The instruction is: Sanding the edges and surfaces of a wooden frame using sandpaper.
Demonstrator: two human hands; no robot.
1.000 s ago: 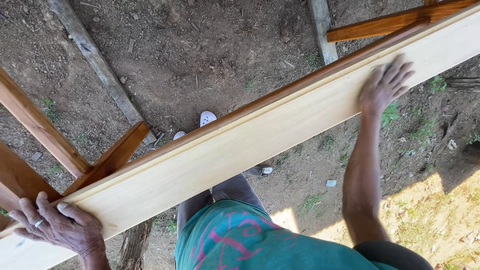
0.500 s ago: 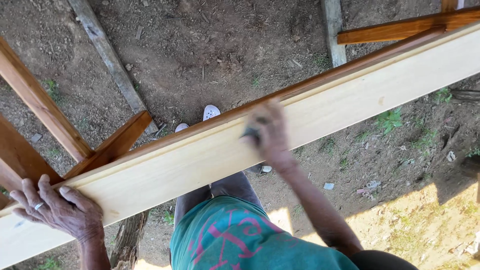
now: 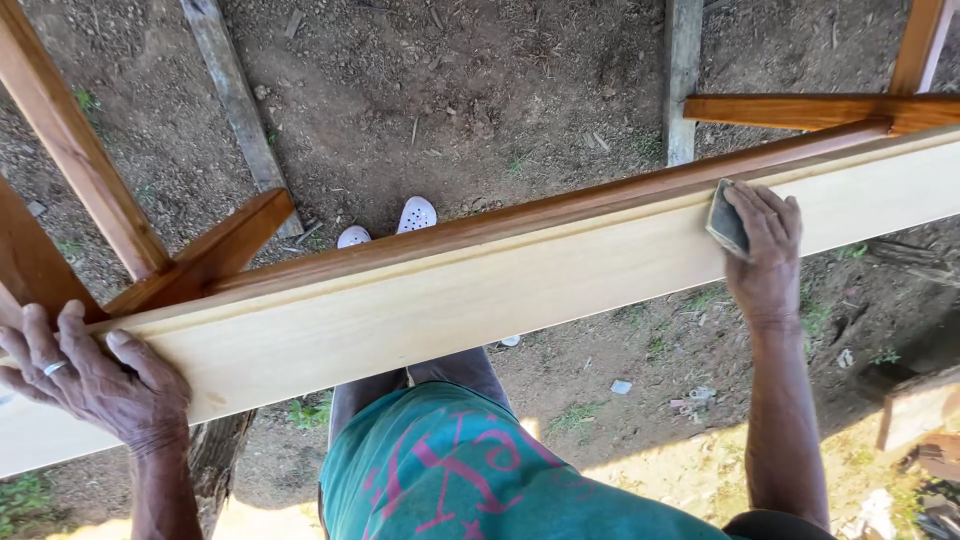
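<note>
Right hand [image 3: 765,255] has slid way out along the pale board [image 3: 480,300], fingers pressing a sanding pad [image 3: 727,222]; left hand [image 3: 85,375] grips the board's end.

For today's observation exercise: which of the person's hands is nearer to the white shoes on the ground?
Left. The left hand grips the pale plank at its left end, fairly close to the white shoes. The right hand presses a sanding pad far along to the right.

- No packages, labels, signs or screens show anywhere in this view — none on the wood, none on the ground.
</note>
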